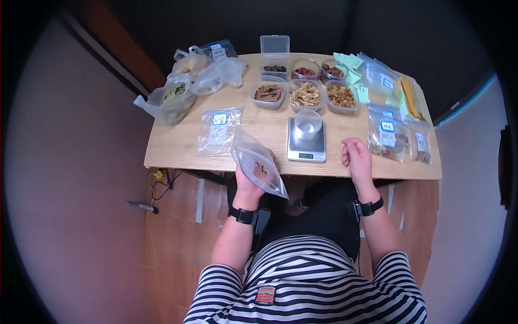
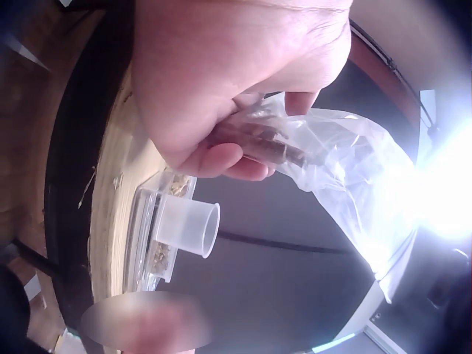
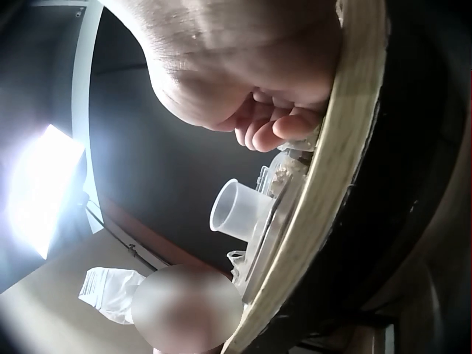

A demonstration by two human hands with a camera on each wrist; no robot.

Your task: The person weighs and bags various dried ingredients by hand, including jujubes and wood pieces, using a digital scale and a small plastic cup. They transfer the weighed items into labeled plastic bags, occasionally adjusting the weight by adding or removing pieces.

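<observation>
The left hand (image 1: pixel 249 182) grips a clear zip bag (image 1: pixel 249 156) at the table's front edge; brown pieces (image 1: pixel 263 170) lie inside it. In the left wrist view, the fingers of the left hand (image 2: pixel 236 96) curl round the bag (image 2: pixel 354 162) and its brown contents (image 2: pixel 269 144). The right hand (image 1: pixel 357 159) holds nothing, its fingers loosely curled over the front edge, right of the scale. In the right wrist view, the right hand's fingers (image 3: pixel 262 131) hang bent. Between the hands, a clear plastic cup (image 1: pixel 308 127) stands on the digital scale (image 1: pixel 306 153).
Several clear tubs (image 1: pixel 341 110) of dried pieces stand behind the scale. A flat labelled bag (image 1: pixel 208 141) lies at left, with plastic bags (image 1: pixel 170 112) farther back. At right are filled labelled bags (image 1: pixel 386 146), green notes (image 1: pixel 362 95) and a yellow packet (image 1: pixel 411 100).
</observation>
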